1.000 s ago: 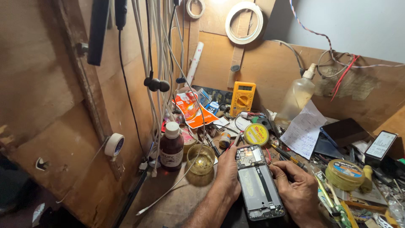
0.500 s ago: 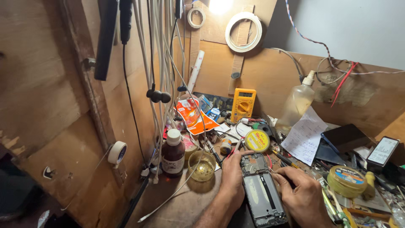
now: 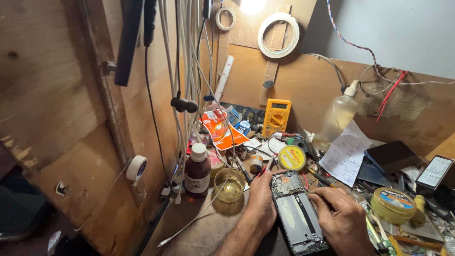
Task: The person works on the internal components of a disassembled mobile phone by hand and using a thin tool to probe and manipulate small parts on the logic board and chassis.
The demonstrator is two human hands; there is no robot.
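Centrally, opened phone (image 3: 297,213): L hand (image 3: 262,201) gripping its left edge, R hand (image 3: 340,215) fingers pinched on tool (image 3: 318,176) at its upper-right corner.

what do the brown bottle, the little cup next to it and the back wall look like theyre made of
Brown bottle: looks like dark amber glass or plastic, glossy, with a white plastic cap. Little cup: clear glass by its see-through wall, with yellowish liquid inside. Back wall: bare plywood, matt, with visible grain.

orange packet (image 3: 220,129) by cables, lit white screen (image 3: 434,171) far right
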